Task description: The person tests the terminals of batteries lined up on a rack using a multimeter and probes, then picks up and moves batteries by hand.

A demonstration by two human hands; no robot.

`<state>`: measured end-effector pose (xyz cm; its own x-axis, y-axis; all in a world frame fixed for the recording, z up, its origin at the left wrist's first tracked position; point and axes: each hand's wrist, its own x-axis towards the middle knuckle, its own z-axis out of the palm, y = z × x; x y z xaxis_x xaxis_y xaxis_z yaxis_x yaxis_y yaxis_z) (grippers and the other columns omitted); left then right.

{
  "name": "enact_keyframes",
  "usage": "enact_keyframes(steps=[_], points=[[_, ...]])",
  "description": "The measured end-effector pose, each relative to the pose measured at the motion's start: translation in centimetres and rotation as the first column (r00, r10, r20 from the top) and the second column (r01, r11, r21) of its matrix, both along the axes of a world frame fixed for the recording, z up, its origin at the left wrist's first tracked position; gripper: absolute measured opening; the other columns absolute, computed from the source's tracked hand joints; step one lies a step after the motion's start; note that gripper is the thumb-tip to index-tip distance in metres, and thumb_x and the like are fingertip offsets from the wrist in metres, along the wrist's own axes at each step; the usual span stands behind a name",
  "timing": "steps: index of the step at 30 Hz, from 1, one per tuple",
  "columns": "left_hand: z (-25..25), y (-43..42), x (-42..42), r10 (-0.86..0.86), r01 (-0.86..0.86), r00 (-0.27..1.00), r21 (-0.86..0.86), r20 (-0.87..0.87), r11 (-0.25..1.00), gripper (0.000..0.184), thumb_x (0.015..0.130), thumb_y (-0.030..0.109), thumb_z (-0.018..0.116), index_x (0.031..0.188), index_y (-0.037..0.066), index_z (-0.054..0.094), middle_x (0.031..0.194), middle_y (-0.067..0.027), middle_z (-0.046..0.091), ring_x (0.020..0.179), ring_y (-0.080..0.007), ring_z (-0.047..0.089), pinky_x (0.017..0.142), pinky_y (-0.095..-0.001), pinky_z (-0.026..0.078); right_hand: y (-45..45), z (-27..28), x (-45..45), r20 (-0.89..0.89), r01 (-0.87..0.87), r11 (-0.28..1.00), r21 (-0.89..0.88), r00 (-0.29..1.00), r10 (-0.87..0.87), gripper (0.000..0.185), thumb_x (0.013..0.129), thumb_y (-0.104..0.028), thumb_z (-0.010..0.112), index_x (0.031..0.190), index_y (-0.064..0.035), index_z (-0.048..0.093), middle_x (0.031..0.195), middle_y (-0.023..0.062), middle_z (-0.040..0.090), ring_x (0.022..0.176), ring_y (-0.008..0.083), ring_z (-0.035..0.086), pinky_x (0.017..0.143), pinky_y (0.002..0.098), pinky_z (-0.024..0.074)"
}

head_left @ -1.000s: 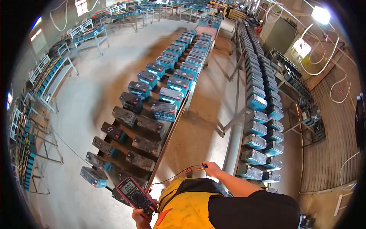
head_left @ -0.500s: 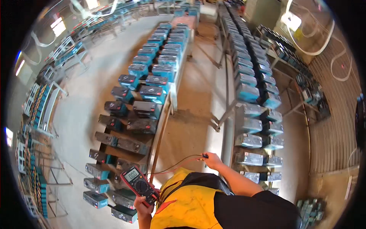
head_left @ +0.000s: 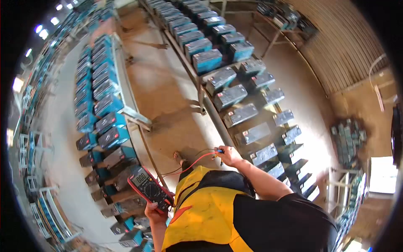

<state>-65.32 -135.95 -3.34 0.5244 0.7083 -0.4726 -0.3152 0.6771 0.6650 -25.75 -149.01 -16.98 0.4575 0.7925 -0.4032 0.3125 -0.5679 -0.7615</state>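
My left hand (head_left: 155,213) is closed around the lower end of a red and black digital multimeter (head_left: 152,190), its display facing up and reading zeros. A red test lead (head_left: 197,160) and a dark one run from the meter's side across to my right hand (head_left: 230,156). Pinched in those right-hand fingers are the test probes (head_left: 219,151), partly hidden by the hand. Beside the right hand stand box-shaped batteries (head_left: 263,154) with dark tops. Other batteries (head_left: 120,156), some with teal sides, stand just beyond the meter.
Long metal racks of batteries run along both sides of a brown floor aisle (head_left: 166,126). A rack leg (head_left: 201,101) stands at the aisle's right edge. A corrugated wall (head_left: 336,46) is at the right, with stacked batteries (head_left: 349,140) near it.
The view has turned right, so the right-hand battery rack sits nearer the middle. Both hands still hold the meter and probes; the right hand has risen slightly in view. A foot now shows.
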Motion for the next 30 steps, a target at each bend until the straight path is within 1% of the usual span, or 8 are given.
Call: enact_keyframes(steps=[3, 11, 14, 18, 20, 22, 24, 30], points=[[-1.1, 5.4, 1.8, -0.147, 0.147, 0.989, -0.021, 0.003, 0.989, 0.097, 0.072, 0.039, 0.070, 0.158, -0.003, 0.050, 0.128, -0.0247, 0.072, 0.107, -0.0406, 0.077, 0.072, -0.0513, 0.069, -0.2, -1.1, 1.0, 0.052, 0.077, 0.994, -0.083, 0.996, -0.073, 0.045, 0.107, -0.050, 0.068, 0.113, -0.0073, 0.081, 0.088, 0.0229, 0.075, 0.080, 0.0384, 0.074, 0.074, 0.0494, 0.0559], [0.3, 19.7, 7.0, -0.441, 0.446, 0.895, -0.113, 0.068, 0.888, 0.105, 0.076, 0.036, 0.069, 0.170, 0.004, 0.037, 0.132, -0.0228, 0.068, 0.113, -0.0401, 0.072, 0.089, -0.0492, 0.064, 2.8, -0.1, -0.7, -0.001, 0.221, 0.957, -0.187, 0.974, -0.225, 0.033, 0.103, -0.038, 0.072, 0.118, -0.0101, 0.080, 0.098, 0.0222, 0.079, 0.092, 0.0401, 0.078, 0.083, 0.0506, 0.0587], [-0.6, 24.5, 9.8, -0.587, 0.589, 0.808, -0.057, 0.040, 0.806, 0.108, 0.076, 0.033, 0.070, 0.173, 0.005, 0.032, 0.138, -0.0192, 0.060, 0.115, -0.0411, 0.069, 0.091, -0.0497, 0.063, 2.1, 0.9, -2.2, -0.028, 0.406, 0.884, -0.231, 0.906, -0.423, 0.031, 0.101, -0.036, 0.074, 0.118, -0.0104, 0.080, 0.100, 0.0219, 0.079, 0.092, 0.0396, 0.078, 0.083, 0.0505, 0.0593], [-0.7, 28.2, 15.3, -0.755, 0.756, 0.655, -0.031, 0.040, 0.654, 0.108, 0.080, 0.031, 0.067, 0.176, 0.005, 0.026, 0.138, -0.0194, 0.060, 0.116, -0.0439, 0.069, 0.075, -0.0510, 0.066, -3.6, -1.6, -6.1, 0.152, 0.611, 0.780, -0.138, 0.791, -0.593, 0.029, 0.102, -0.032, 0.075, 0.113, -0.0057, 0.077, 0.095, 0.0232, 0.076, 0.089, 0.0393, 0.074, 0.080, 0.0506, 0.0565], [-0.7, 28.5, 18.5, -0.804, 0.806, 0.591, -0.019, 0.075, 0.591, 0.108, 0.082, 0.030, 0.069, 0.176, 0.005, 0.023, 0.141, -0.0213, 0.059, 0.120, -0.0447, 0.069, 0.074, -0.0511, 0.070, -6.9, -5.7, -8.4, 0.169, 0.724, 0.682, -0.102, 0.688, -0.705, 0.023, 0.103, -0.025, 0.073, 0.104, -0.0018, 0.074, 0.092, 0.0233, 0.071, 0.082, 0.0382, 0.068, 0.078, 0.0489, 0.0529], [-0.8, 27.4, 21.6, -0.842, 0.847, 0.530, -0.001, 0.100, 0.532, 0.109, 0.082, 0.030, 0.070, 0.177, 0.005, 0.022, 0.142, -0.0222, 0.059, 0.122, -0.0449, 0.069, 0.074, -0.0506, 0.072, -9.1, -4.3, -10.6, 0.075, 0.850, 0.527, -0.015, 0.526, -0.847, 0.034, 0.108, -0.034, 0.072, 0.102, -0.0006, 0.073, 0.090, 0.0213, 0.068, 0.082, 0.0332, 0.067, 0.079, 0.0455, 0.0521], [-0.4, 24.8, 24.1, -0.866, 0.871, 0.486, 0.009, 0.115, 0.491, 0.110, 0.082, 0.030, 0.071, 0.177, 0.005, 0.021, 0.142, -0.0226, 0.059, 0.124, -0.0450, 0.068, 0.074, -0.0502, 0.073, -11.8, -3.4, -11.7, 0.089, 0.869, 0.491, -0.058, 0.494, -0.865, 0.043, 0.111, -0.045, 0.070, 0.106, -0.0019, 0.075, 0.089, 0.0218, 0.069, 0.079, 0.0332, 0.068, 0.076, 0.0454, 0.0530], [0.7, 14.0, 25.0, -0.917, 0.923, 0.385, -0.039, 0.103, 0.383, 0.110, 0.082, 0.029, 0.071, 0.178, 0.008, 0.021, 0.144, -0.0193, 0.059, 0.124, -0.0450, 0.068, 0.074, -0.0487, 0.072, -19.1, -1.0, -14.7, 0.130, 0.879, 0.448, -0.165, 0.470, -0.873, 0.039, 0.111, -0.042, 0.069, 0.111, -0.0039, 0.078, 0.092, 0.0249, 0.074, 0.087, 0.0409, 0.075, 0.079, 0.0505, 0.0560]])
